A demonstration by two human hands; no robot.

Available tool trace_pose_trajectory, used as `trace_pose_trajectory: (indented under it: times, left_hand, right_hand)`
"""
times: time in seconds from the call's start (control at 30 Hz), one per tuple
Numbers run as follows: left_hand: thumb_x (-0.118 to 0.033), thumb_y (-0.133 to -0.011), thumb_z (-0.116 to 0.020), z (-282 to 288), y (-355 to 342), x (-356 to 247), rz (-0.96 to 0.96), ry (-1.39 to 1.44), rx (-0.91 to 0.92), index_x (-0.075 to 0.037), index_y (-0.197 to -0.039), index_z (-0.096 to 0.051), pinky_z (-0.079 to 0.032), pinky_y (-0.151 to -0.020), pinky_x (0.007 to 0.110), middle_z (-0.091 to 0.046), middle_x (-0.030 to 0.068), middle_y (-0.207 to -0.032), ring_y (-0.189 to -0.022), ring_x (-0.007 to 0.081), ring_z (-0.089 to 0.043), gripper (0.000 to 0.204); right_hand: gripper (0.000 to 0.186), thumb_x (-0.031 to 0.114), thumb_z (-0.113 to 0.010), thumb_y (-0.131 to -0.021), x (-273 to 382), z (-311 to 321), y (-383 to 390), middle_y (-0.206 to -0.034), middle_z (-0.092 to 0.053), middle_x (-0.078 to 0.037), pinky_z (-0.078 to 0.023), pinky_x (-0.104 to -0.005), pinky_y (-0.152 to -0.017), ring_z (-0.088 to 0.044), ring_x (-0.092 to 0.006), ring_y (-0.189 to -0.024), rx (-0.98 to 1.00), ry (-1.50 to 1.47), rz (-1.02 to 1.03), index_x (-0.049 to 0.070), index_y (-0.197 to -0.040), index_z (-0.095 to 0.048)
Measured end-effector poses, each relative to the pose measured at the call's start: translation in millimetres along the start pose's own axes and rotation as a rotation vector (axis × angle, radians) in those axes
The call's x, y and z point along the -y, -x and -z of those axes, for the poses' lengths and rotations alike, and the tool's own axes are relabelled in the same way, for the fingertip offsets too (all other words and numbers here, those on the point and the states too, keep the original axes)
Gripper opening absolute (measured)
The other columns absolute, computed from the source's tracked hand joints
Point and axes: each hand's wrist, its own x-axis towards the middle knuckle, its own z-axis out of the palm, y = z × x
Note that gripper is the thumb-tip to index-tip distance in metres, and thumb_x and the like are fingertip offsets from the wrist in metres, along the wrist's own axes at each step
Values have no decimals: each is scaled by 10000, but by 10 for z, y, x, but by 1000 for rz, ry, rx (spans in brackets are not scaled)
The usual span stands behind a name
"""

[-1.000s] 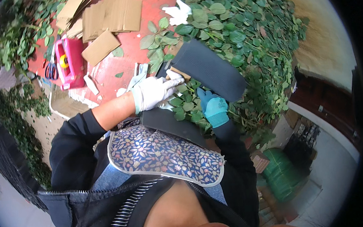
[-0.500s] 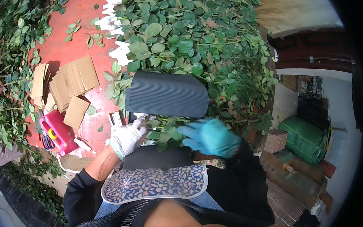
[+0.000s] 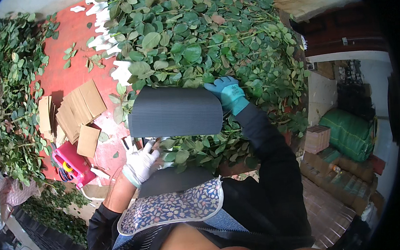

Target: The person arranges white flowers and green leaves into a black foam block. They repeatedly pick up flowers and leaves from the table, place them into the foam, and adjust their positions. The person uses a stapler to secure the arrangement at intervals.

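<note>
My left hand, in a white glove, is curled at the lower left of a ribbed dark grey curved panel, beside small pale pieces and leafy stems; what its fingers hold is unclear. My right hand, in a blue-and-teal glove, reaches to the panel's upper right corner, fingers bent and apart over the leaves. A dark flat pad and a floral cloth lie in front of my body.
A red table carries leafy bundles with white ends, cardboard pieces, a pink holder and scissors. Foliage lines the left, near a person in checked fabric. Boxes and a green sack are right.
My right hand has moved up and away from the stems below the panel to its upper right corner. The panel has shifted slightly and lies more level. My left hand stays beside it.
</note>
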Motion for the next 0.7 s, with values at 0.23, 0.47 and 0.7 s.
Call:
trace_pose_trajectory:
  times: [0.23,0.47,0.7]
  left_hand:
    - [-193,-651,-815,-28,-34,18,-15,21,-47,-121,-1052,-610,-562,-762,406,-449,157,-1424,-993,373,-631,456]
    - [-315,-756,-766,-14,-43,57,-72,10,-76,-94,-1033,-551,-564,-721,392,-456,130,-1418,-914,313,-662,415]
    - [-324,-770,-743,2,-123,111,-98,-104,-56,-104,-1121,-515,-557,-726,428,-432,148,-1429,-895,331,-653,473]
  right_hand:
    - [490,174,-569,-892,-66,-165,103,-1170,-590,-106,-382,-473,-991,-541,-321,-1118,-3,58,-3,276,-1367,-507]
    - [406,258,-523,-959,127,571,37,-1281,-569,-102,-298,-464,-1096,-480,-304,-1262,286,21,-146,298,-1362,-489]
    - [168,206,-554,-897,-1060,525,705,-876,-674,-186,-525,-489,-680,-674,-375,-820,-122,226,-331,114,-986,-663]
